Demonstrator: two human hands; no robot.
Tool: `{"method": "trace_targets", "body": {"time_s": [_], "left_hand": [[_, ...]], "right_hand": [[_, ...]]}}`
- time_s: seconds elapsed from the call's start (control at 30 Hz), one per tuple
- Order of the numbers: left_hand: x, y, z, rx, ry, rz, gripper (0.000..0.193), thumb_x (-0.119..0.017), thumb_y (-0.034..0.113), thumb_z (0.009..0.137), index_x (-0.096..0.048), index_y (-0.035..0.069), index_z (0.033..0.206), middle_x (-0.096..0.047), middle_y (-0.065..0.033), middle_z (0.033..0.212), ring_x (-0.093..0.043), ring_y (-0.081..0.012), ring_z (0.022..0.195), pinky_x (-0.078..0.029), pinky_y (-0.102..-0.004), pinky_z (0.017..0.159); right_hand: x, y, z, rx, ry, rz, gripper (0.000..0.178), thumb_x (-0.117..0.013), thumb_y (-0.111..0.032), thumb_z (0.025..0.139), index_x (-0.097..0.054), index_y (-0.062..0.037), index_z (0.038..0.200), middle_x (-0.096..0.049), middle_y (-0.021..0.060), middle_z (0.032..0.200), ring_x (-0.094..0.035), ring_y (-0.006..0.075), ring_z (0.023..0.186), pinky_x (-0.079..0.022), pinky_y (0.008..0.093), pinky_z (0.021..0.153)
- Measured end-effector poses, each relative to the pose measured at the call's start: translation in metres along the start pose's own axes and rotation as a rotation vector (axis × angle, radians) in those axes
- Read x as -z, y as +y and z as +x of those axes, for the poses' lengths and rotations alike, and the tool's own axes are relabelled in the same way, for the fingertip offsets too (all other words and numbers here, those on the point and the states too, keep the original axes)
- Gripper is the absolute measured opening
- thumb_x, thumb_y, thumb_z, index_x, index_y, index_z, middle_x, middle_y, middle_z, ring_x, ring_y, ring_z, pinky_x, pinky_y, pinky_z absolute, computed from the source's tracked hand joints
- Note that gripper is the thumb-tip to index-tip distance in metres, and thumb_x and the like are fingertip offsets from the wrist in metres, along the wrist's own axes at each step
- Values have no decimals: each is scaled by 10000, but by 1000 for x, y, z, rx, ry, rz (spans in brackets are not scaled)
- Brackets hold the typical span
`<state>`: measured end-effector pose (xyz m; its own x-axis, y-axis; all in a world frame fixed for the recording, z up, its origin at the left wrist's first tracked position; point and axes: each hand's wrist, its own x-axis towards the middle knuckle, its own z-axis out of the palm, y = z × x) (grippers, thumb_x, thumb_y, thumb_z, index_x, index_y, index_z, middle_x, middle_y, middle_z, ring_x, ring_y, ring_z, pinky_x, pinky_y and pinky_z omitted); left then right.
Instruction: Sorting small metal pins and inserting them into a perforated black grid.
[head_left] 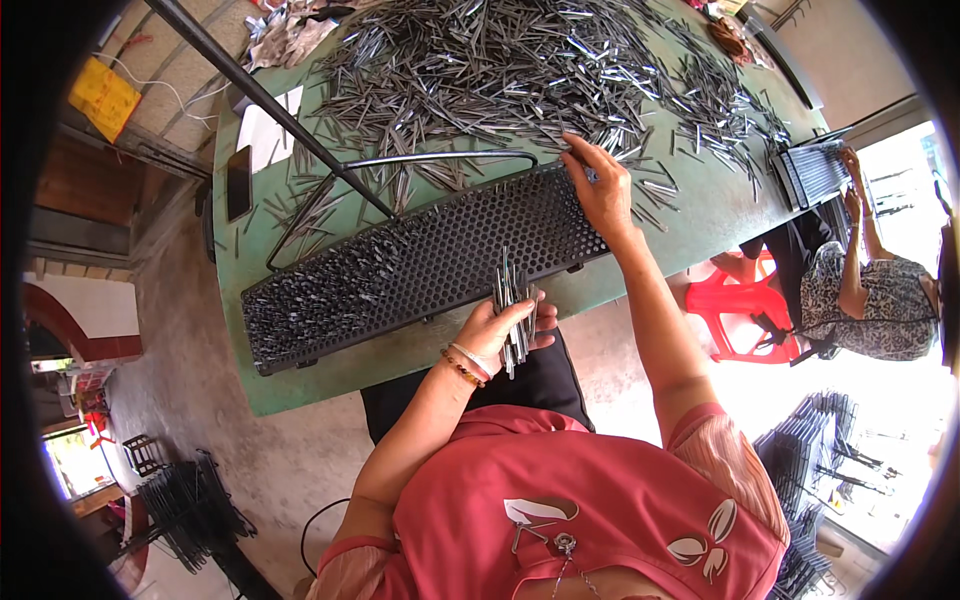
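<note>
Metal pins point(512, 300), a bundle gripped upright in left hand point(500, 330) at 6 o'clock of black perforated tray point(420, 260). Right hand point(600, 190) pinched shut on single pin at tray's 1 o'clock edge; likely mid-loading, needing careful aim into a hole. Loose pins point(500, 70) heaped at 12 on green surface point(700, 215); concrete floor point(250, 440) below.
</note>
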<state>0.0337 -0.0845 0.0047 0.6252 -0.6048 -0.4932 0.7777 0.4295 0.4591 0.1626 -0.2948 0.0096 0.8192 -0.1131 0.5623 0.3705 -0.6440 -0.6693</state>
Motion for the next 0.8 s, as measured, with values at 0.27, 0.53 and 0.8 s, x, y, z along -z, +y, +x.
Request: {"method": "trace_targets", "body": {"time_s": [0.27, 0.53, 0.8], "left_hand": [[1, -1, -2, -10, 143, 179, 251, -550, 199, 909, -560, 49, 1110, -636, -86, 907, -607, -141, 742, -528, -284, 627], [3, -5, -2, -102, 4, 287, 246, -526, 182, 922, -552, 22, 1108, -630, -97, 857, -583, -123, 670, -488, -246, 544], [-5, 1, -6, -154, -33, 342, 199, -528, 206, 928, -538, 34, 1027, -630, -75, 840, -579, -94, 652, -482, -215, 527]], "right_hand": [[1, -1, -2, 183, -102, -182, 245, -650, -120, 802, -646, -52, 1038, -641, 113, 882, -598, 291, 819, -460, 356, 754], [3, -2, -3, 241, -132, -229, 181, -622, -108, 813, -651, -30, 974, -621, 112, 876, -584, 291, 787, -446, 365, 727], [19, -38, -10, 10, -160, -55, 231, -644, -158, 832, -648, 10, 990, -640, 110, 884, -617, 225, 797, -476, 313, 723]]}}
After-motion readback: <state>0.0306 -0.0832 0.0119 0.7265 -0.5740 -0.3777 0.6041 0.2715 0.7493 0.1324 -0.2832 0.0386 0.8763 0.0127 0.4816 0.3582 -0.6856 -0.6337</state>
